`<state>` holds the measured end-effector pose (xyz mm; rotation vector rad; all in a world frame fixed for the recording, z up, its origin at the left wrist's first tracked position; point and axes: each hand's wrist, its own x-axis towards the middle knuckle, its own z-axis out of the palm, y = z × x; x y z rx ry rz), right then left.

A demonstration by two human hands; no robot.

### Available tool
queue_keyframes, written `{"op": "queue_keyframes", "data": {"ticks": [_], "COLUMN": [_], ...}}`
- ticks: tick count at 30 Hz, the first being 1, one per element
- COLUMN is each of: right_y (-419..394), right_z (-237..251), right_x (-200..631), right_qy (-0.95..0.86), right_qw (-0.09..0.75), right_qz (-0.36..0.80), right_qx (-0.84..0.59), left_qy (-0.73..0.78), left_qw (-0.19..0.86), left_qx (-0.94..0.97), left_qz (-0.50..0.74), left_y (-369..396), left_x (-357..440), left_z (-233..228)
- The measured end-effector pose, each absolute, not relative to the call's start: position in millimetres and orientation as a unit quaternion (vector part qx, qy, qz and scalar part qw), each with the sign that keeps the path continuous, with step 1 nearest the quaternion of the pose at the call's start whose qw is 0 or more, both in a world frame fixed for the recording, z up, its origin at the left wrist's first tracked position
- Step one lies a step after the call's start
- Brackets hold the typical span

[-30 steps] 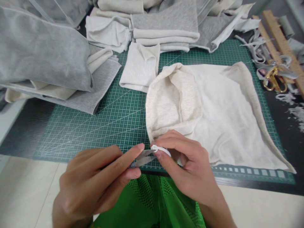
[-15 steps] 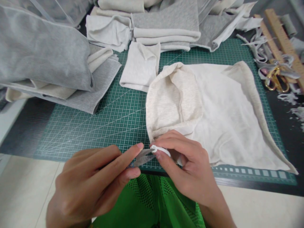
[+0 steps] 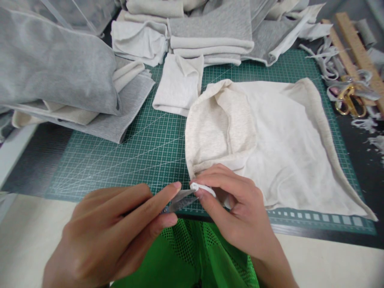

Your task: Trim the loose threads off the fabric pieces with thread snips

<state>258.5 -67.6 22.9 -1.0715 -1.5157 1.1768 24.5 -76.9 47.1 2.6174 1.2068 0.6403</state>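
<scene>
My left hand (image 3: 120, 228) is closed around a pair of small thread snips (image 3: 181, 201); their handles are mostly hidden by the fingers. The two pointed blades stand apart, with the upper tip touching the end of a white cord or narrow strip (image 3: 207, 189). My right hand (image 3: 235, 204) pinches this white piece between thumb and fingers at the near edge of a cream fabric piece (image 3: 285, 148). That fabric lies flat to the right, its left end turned open like a hood or pouch.
A green cutting mat (image 3: 132, 160) covers the dark table. Grey fabric (image 3: 57, 64) is piled at the left, folded cloth (image 3: 210, 44) at the back. A small white folded piece (image 3: 178, 84) lies mid-mat. Gold-handled scissors (image 3: 349, 102) and wooden rulers (image 3: 360, 56) lie right.
The snips' upper blade tip has shifted slightly at the white piece's end. My left wrist has moved a little left and down; the right hand stays nearly still.
</scene>
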Motion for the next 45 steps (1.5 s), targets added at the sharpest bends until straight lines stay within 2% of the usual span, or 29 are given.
{"op": "queue_keyframes", "data": {"ticks": [35, 45], "right_y": [-66.0, -65.9], "right_z": [23.1, 22.7], "right_x": [257.1, 257.8], "right_qy": [-0.623, -0.623], "right_qw": [0.450, 0.449], "right_qz": [0.473, 0.475], "right_qx": [-0.431, -0.430], "left_qy": [0.387, 0.394], "left_qw": [0.062, 0.087], "left_qx": [0.899, 0.895], "left_qz": [0.197, 0.188], "left_y": [-73.8, -73.8], "left_x": [25.7, 22.5], "left_z": [53.8, 55.4]}}
